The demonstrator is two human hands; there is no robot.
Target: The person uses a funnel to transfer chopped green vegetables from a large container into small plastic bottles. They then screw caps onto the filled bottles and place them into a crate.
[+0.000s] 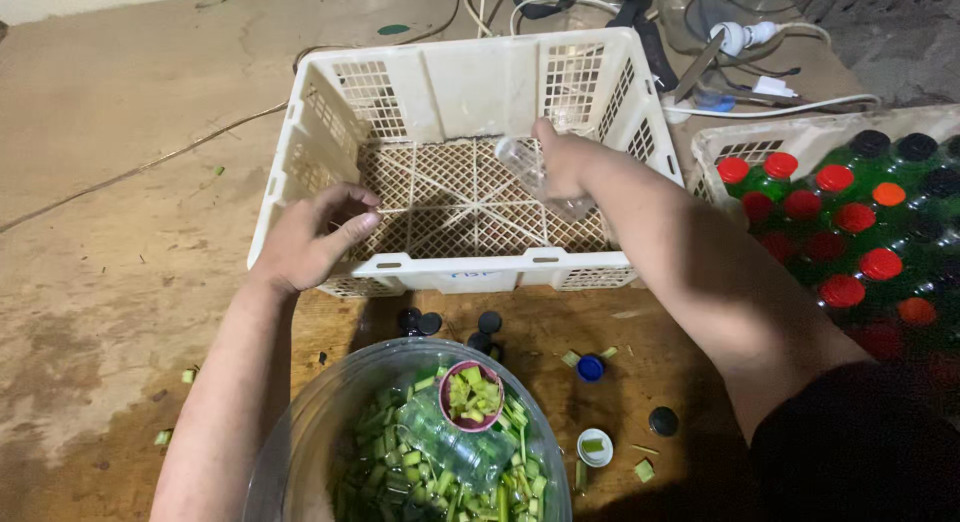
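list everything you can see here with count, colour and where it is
crate: one, white plastic lattice, centre of the floor
clear bottle: one, transparent, inside the crate, in the right hand
second crate: one, white, right edge
capped bottles: many, green with red, orange and black caps, in the second crate
bowl: one, clear, bottom centre
chopped stalks: many, green, in the bowl
small cup: one, pink, in the bowl
loose caps: several, black, blue, white, on the floor
cables: white, top right
left hand: on the crate's rim
right hand: inside the crate

Clear plastic bottle (525, 167) lies tilted inside the white crate (450, 92).
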